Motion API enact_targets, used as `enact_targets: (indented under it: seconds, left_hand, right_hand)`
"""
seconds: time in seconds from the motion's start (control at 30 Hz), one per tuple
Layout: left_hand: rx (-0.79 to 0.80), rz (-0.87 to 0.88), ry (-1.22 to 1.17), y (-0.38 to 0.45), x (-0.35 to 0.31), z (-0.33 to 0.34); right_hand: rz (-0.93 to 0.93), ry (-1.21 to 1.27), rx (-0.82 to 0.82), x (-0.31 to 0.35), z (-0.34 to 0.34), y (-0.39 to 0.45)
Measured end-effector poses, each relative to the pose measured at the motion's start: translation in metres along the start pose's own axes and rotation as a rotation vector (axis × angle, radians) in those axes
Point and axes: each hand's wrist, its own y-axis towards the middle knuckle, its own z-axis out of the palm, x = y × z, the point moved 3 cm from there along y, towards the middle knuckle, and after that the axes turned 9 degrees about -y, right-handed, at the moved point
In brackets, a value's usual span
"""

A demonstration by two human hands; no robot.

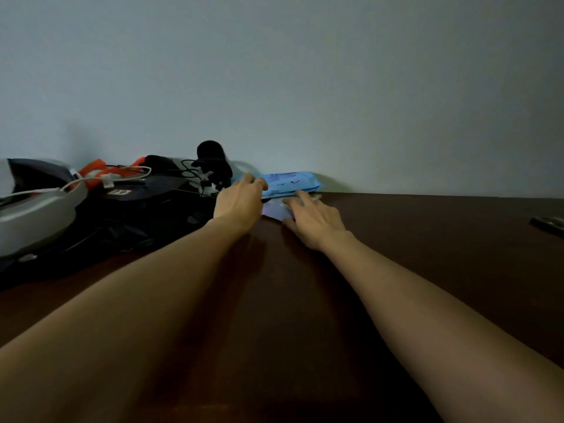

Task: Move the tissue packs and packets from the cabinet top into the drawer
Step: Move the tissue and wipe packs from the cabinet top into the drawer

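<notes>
A blue tissue pack (290,182) lies against the wall at the back of the dark brown cabinet top (427,239). In front of it lies a pale flat packet (276,209), partly covered by my hands. My left hand (241,203) curls over the pack's left end, fingers bent and touching it. To the right, my right hand (314,218) lies spread and low, fingers resting on the pale packet and the pack's front edge. Neither item is lifted. The drawer is out of view.
A heap of dark bags, a grey case (36,215), white and black cables (128,175) and orange fabric fills the left of the top. A black microphone-like object (210,154) stands by the pack. A dark flat object (549,224) lies at the right edge.
</notes>
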Motion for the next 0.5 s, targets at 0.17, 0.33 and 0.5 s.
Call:
enact_targets:
  seconds: [0.17, 0.33, 0.5]
  left_hand:
    - [0.126, 0.004, 0.151, 0.034, 0.009, 0.042]
    - [0.04, -0.095, 0.182, 0.037, 0.02, 0.047]
    - [0.041, -0.017, 0.251, 0.016, 0.011, 0.033]
  right_hand:
    - [-0.019, -0.121, -0.091, -0.006, 0.015, 0.027]
    - [0.009, -0.124, -0.151, -0.007, 0.016, 0.028]
    - [-0.011, -0.092, -0.132, -0.011, 0.007, 0.002]
